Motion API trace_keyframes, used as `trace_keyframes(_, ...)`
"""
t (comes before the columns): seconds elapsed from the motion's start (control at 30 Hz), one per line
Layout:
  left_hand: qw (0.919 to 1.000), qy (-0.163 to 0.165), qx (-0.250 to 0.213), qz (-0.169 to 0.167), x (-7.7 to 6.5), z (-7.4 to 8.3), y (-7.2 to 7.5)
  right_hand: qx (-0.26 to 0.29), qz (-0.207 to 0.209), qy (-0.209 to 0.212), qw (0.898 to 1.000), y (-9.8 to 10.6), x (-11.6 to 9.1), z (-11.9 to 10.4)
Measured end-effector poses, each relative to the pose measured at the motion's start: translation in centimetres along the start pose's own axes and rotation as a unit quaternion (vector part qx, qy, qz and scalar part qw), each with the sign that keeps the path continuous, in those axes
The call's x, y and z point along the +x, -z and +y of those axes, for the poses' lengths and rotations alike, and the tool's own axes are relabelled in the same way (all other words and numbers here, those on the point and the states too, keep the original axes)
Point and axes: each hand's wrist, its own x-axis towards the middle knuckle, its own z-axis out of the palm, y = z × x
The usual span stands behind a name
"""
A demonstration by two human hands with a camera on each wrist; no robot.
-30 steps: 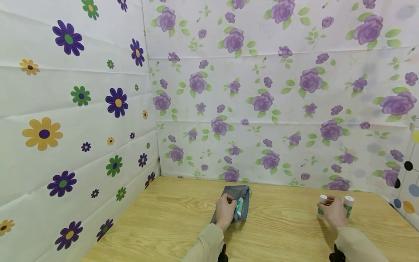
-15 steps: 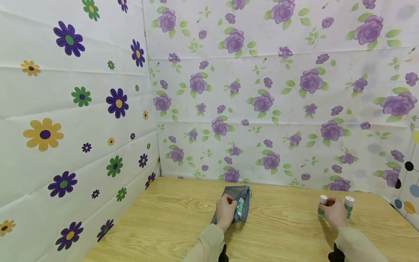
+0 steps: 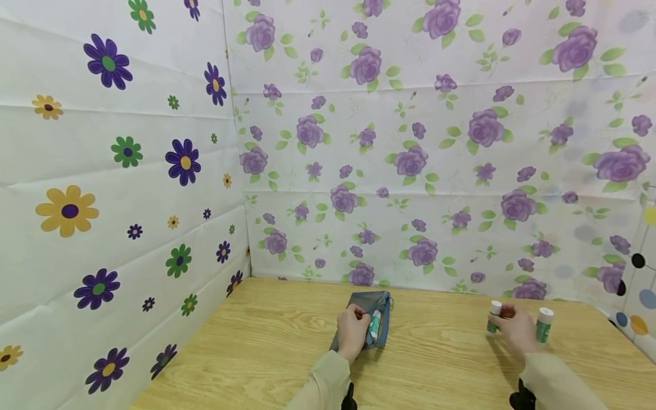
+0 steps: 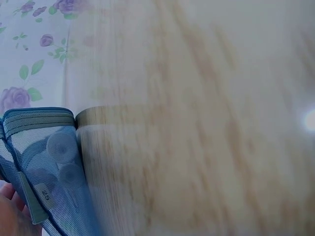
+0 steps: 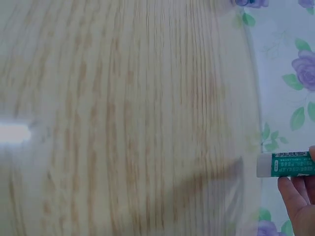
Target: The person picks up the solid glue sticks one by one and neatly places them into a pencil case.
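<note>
In the head view my left hand [image 3: 352, 332] pinches the edge of a blue mesh zip pouch [image 3: 365, 299] lying on the table. A green glue stick [image 3: 374, 324] with a white end shows in the pouch's opening. Round shapes show through the mesh of the pouch [image 4: 69, 182] in the left wrist view, beside part of my left hand [image 4: 14, 214]. Off to the right, my right hand [image 3: 519, 331] holds a green glue stick [image 3: 493, 319] with a white cap, upright between thumb and fingers. A second, thicker glue stick [image 3: 544, 326] stands just right of that hand.
The wood-grain table [image 3: 430, 364] ends at a rose-patterned cloth [image 3: 420, 228] behind. Another cloth with daisies [image 3: 128, 228] hangs along the left, and a dotted one [image 3: 640, 296] is at the right edge.
My right hand has shifted slightly left with the glue stick, away from the thicker one, which now shows more fully. My left hand and the pouch have stayed put.
</note>
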Motion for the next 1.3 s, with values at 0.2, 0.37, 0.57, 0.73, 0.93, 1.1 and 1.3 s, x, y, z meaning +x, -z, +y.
trace_keyframes(0.2,1.0000,0.000,-0.004,-0.002,-0.1,0.0,0.0,0.003,-0.008,-0.005,1.000,-0.5,-0.1,-1.0)
trace_keyframes(0.37,1.0000,0.000,-0.007,-0.003,0.0,0.0,0.0,0.023,0.010,0.001,1.000,-1.1,0.1,-1.1)
trace_keyframes(0.57,0.9999,-0.006,-0.012,-0.002,-0.1,0.1,0.0,0.037,0.008,0.007,0.999,-1.6,0.3,-1.1)
trace_keyframes(0.73,0.9999,-0.005,-0.011,-0.003,-0.1,0.1,0.0,0.057,0.004,0.014,0.998,-1.8,0.4,-1.5)
trace_keyframes(0.93,1.0000,-0.003,-0.002,0.004,-0.1,0.3,0.1,0.067,-0.022,0.006,0.997,-2.1,0.1,-2.2)
trace_keyframes(1.1,1.0000,-0.002,0.001,0.004,0.0,0.3,0.1,0.074,-0.036,0.003,0.997,-2.4,0.1,-2.8)
trace_keyframes(1.3,1.0000,-0.001,0.000,0.004,0.0,0.3,0.0,0.082,-0.048,-0.002,0.995,-3.1,0.1,-3.4)
